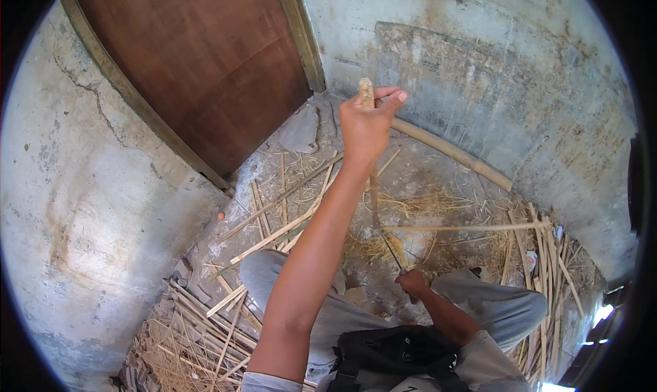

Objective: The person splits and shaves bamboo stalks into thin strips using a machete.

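My left hand is raised in front of me, closed round a bamboo strip. The strip stands nearly upright, its pale end showing above my fingers. Low near my lap, my right hand grips a knife, most of its handle hidden. The dark, narrow knife blade slants up and left, its tip close to the strip's lower end. Whether blade and strip touch, I cannot tell. A second bamboo strip extends sideways to the right from near that spot.
Split bamboo strips and straw lie in a heap at my left, with more strips at my right. A thick bamboo pole lies along the worn wall. A brown door stands ahead left; a flat stone lies nearby.
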The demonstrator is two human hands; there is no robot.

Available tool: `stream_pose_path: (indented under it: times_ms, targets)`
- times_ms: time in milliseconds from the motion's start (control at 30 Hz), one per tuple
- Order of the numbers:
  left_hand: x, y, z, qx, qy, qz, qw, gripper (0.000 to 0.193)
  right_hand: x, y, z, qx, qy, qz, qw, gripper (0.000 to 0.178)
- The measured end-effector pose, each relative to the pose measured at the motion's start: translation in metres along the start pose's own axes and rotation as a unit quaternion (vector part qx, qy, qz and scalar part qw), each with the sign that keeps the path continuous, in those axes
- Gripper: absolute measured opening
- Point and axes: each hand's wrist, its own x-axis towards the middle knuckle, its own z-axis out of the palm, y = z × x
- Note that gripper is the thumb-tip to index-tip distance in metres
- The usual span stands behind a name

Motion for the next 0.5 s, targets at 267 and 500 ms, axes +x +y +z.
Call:
stream_pose_path:
  times_ms: [267, 500]
  targets:
    - [-0.001, 0.029, -0.09, 0.003, 0.048, -0.028, 0.998, 0.036, -0.012, -0.022, -0.036, 0.06, 0.07, -0.103, 0.99, 0.023]
    - [-0.002, 0.103, -0.223, -0.179, 0.124, 0.097, 0.971, 0.047, -0.127, -0.133, -0.164, 0.262, 0.031, -0.152, 0.952, 0.023]
